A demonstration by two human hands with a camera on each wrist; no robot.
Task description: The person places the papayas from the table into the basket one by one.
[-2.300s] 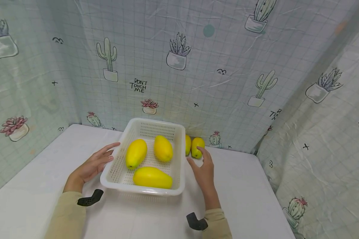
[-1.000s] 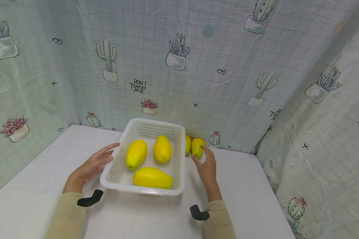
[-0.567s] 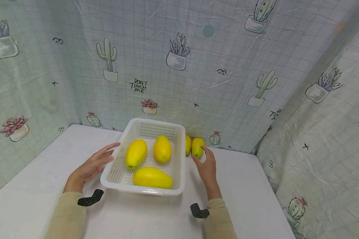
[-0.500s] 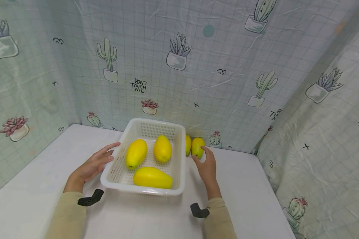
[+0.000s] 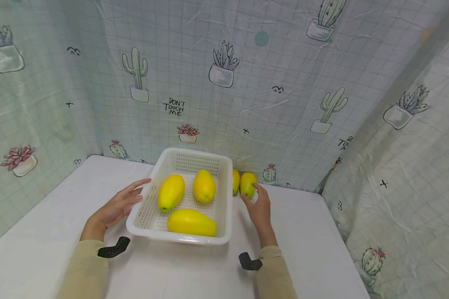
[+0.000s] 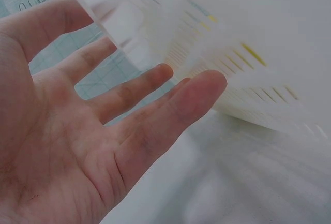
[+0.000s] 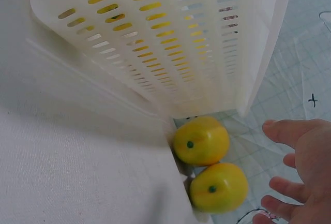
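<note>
A white perforated plastic basket stands on the table with three yellow mangoes inside: one at the left, one at the back right and one lying across the front. My left hand is at the basket's left side, fingers spread; in the left wrist view its fingertips are against or close to the wall. Beyond the basket's right side lie two more mangoes, the nearer to it partly hidden, the other beside my right hand. In the right wrist view that hand's loosely bent fingers hold nothing, apart from both mangoes.
The white table ends at a cactus-print curtain behind and at both sides. The two outer mangoes lie near the table's back edge. A black device sits by each wrist.
Since the oldest frame my right hand has moved slightly right, and the back right mango has turned a little in the basket. Over the last half second hardly anything has moved.
</note>
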